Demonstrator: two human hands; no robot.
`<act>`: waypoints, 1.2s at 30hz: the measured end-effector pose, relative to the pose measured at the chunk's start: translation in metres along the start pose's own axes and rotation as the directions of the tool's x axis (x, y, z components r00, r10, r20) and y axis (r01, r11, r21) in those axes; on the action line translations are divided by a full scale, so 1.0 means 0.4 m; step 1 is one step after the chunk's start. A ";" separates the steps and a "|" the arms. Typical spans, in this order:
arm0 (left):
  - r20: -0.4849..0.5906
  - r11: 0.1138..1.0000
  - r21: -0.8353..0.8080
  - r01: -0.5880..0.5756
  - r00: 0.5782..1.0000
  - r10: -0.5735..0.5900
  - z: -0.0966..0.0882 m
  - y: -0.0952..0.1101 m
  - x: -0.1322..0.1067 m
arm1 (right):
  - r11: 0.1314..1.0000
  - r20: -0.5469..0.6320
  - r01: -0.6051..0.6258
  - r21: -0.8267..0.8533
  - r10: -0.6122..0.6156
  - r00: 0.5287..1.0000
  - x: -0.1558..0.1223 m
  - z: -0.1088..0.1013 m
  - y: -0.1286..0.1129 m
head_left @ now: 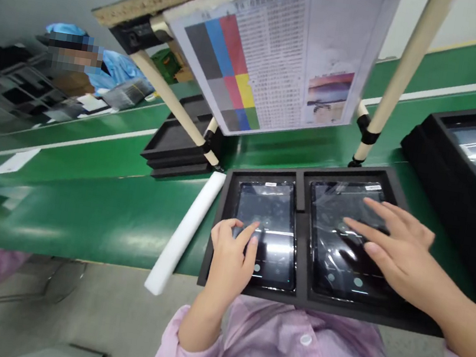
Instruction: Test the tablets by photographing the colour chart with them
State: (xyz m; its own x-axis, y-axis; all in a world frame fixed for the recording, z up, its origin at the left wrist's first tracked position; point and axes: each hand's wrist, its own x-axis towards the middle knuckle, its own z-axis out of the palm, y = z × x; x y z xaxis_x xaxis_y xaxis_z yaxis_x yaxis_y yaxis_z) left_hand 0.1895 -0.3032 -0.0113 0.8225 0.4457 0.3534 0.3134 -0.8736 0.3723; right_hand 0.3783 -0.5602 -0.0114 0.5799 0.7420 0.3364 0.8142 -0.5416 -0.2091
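Note:
Two tablets lie face up side by side in a black foam tray [305, 254] in front of me. My left hand [232, 255] is over the lower left of the left tablet [273, 208], its index finger stretched to the glass and the other fingers loosely bent. Over the right tablet [329, 252] is my right hand [401, 250], fingers spread, the index fingertip at or just above the screen. Neither hand grips anything. Both screens are dark with small round icons near the bottom and a white label at the top. Film-like wrinkles and glare show on the right one.
A white foam strip [185, 233] lies left of the tray, overhanging the green bench edge. Stacked black trays stand behind [180, 146] and at right [455, 187]. A printed chart [265, 57] hangs from a pole frame [400, 77]. A co-worker [115, 68] in blue is far left.

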 end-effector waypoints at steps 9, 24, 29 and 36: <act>0.054 0.965 0.246 -0.088 0.996 0.077 0.009 -0.009 0.019 | 0.980 -0.163 -0.200 0.006 0.199 0.966 -0.078 -0.008 -0.005; 0.094 0.962 0.102 -0.253 0.965 0.244 0.011 -0.016 -0.006 | 0.964 -0.178 -0.260 0.056 0.266 0.947 -0.087 -0.004 -0.024; 0.138 0.972 0.118 -0.205 0.972 0.189 0.015 0.003 -0.002 | 0.962 -0.187 -0.270 0.030 0.271 0.944 -0.078 -0.006 -0.029; 0.153 0.981 0.134 -0.138 0.981 0.117 0.036 0.058 0.007 | 0.954 -0.214 -0.300 0.025 0.298 0.930 -0.077 -0.021 0.004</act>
State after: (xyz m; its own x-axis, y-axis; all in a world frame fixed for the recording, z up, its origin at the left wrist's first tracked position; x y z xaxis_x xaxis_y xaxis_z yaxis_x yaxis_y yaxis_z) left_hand 0.2059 -0.3250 -0.0140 0.9164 0.3051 0.2592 0.2577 -0.9450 0.2013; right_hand 0.3616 -0.5871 -0.0144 0.7766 0.4439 0.4470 0.6030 -0.7292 -0.3235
